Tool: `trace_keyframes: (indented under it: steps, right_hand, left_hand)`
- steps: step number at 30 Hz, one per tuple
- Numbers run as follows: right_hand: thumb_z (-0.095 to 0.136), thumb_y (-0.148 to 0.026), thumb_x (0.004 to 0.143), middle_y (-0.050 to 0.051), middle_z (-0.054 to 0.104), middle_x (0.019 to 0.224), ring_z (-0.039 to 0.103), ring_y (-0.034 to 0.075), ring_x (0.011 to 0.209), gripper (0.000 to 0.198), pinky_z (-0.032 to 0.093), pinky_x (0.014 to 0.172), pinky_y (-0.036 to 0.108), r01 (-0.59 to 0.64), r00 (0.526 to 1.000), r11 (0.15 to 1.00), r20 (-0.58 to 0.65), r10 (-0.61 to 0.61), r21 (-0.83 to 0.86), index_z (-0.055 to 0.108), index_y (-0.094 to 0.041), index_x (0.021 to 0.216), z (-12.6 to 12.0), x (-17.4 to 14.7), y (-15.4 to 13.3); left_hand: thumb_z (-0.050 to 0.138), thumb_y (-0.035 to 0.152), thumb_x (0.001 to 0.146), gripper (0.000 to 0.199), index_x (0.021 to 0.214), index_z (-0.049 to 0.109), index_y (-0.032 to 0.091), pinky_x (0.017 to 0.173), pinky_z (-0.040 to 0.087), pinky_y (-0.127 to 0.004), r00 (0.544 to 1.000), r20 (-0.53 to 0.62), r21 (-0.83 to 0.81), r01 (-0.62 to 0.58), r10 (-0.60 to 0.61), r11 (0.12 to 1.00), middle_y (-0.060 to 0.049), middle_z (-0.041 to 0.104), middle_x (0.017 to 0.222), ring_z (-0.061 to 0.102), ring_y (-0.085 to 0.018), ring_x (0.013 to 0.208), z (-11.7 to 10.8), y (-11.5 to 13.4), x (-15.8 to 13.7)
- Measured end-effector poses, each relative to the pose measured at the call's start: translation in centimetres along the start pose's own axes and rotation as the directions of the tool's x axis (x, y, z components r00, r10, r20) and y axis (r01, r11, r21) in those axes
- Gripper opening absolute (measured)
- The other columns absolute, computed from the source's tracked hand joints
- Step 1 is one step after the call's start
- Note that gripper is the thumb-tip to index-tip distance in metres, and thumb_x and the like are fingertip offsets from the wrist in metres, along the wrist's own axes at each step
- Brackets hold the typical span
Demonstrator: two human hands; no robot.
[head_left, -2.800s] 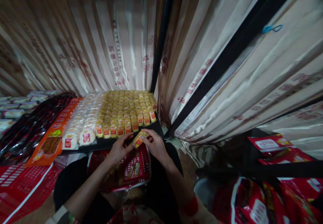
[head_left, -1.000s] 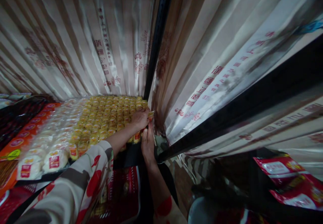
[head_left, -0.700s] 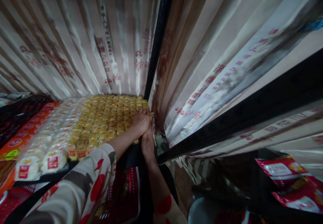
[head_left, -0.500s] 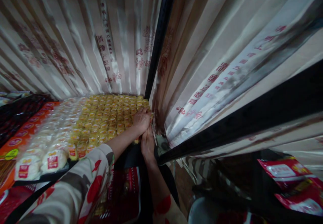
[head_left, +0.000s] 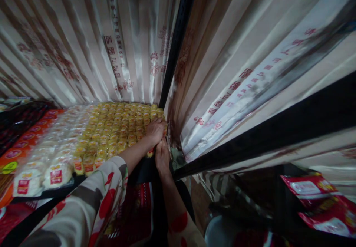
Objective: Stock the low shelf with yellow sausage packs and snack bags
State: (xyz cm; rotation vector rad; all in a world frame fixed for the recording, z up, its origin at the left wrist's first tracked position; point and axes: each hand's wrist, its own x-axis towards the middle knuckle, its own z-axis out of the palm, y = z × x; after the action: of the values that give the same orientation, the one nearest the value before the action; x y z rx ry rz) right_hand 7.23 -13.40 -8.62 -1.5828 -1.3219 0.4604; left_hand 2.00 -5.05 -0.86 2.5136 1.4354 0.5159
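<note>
Rows of small yellow wrapped snack packets [head_left: 114, 128] lie on a dark shelf. At the right end of these rows my left hand [head_left: 155, 131] reaches over the top, its fingers curled round packets at the corner. Just below it, my right hand [head_left: 162, 156] is closed and touches the left hand. What lies inside its fingers is hidden. One yellow packet [head_left: 150, 152] with a red mark shows beside the right hand, at the front of the shelf.
White round packaged cakes [head_left: 57, 174] line up left of the yellow packets, beside an orange strip [head_left: 20, 143]. Pleated printed curtains [head_left: 133, 46] hang behind, around a dark post [head_left: 175, 50]. A dark rail [head_left: 250, 132] crosses the right side. Red bags [head_left: 319, 198] lie lower right.
The view has shifted slightly. Both hands remain at the right corner of the yellow packets, with the left hand's fingers moved a little.
</note>
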Motion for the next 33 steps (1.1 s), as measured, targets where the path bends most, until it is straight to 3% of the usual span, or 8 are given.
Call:
trace_keyframes:
  steps: [6,15,20,26,33]
  right_hand:
    - [0.027,-0.034,0.09,0.015,0.051,0.132,0.042,0.021,0.126,0.05,0.03,0.108,0.042,-0.072,0.995,0.997,-0.063,0.072,-0.003,0.05,-0.011,0.127,0.2,-0.1,0.7]
    - [0.034,-0.024,0.085,0.017,0.05,0.132,0.043,0.022,0.125,0.048,0.034,0.105,0.042,0.056,0.983,0.996,-0.173,-0.066,-0.067,0.045,-0.008,0.129,0.6,-0.8,0.9]
    - [0.038,-0.021,0.082,0.018,0.053,0.127,0.046,0.024,0.121,0.049,0.037,0.102,0.042,0.053,0.988,0.987,-0.138,-0.074,-0.151,0.046,-0.006,0.128,0.7,-2.0,1.8]
    - [0.038,-0.022,0.082,0.017,0.059,0.117,0.053,0.025,0.11,0.048,0.041,0.095,0.042,0.107,0.985,0.97,-0.108,-0.132,-0.217,0.047,-0.009,0.127,0.8,-2.0,2.4]
    - [0.044,-0.02,0.079,0.017,0.061,0.111,0.055,0.026,0.105,0.046,0.043,0.092,0.04,0.082,0.99,0.946,-0.087,-0.115,-0.314,0.051,-0.008,0.123,0.5,-1.8,2.2]
  left_hand:
    - [0.045,0.007,0.082,0.024,0.1,0.06,0.013,0.092,0.041,-0.034,1.0,0.023,0.008,0.019,-0.019,1.0,-0.012,0.058,0.106,0.049,-0.024,0.107,-0.4,0.5,-0.4]
    - [0.044,0.008,0.082,0.025,0.1,0.061,0.015,0.091,0.041,-0.03,0.999,-0.015,-0.014,-0.033,0.033,0.999,-0.01,0.057,0.104,0.05,-0.021,0.105,-1.7,-0.2,-1.3]
    - [0.041,0.014,0.086,0.023,0.093,0.062,0.016,0.087,0.044,-0.03,0.993,-0.106,-0.073,0.042,-0.049,0.996,-0.007,0.059,0.098,0.053,-0.019,0.097,-2.4,0.4,-4.4]
    - [0.042,0.013,0.085,0.02,0.086,0.062,0.017,0.084,0.046,-0.029,0.992,-0.122,-0.188,0.02,-0.043,0.982,-0.005,0.06,0.09,0.056,-0.017,0.09,-2.0,0.9,-8.9]
    - [0.043,0.01,0.083,0.02,0.088,0.061,0.017,0.087,0.046,-0.028,0.989,-0.08,-0.216,0.108,-0.127,0.97,-0.005,0.06,0.096,0.057,-0.015,0.096,-2.3,-0.4,-10.0]
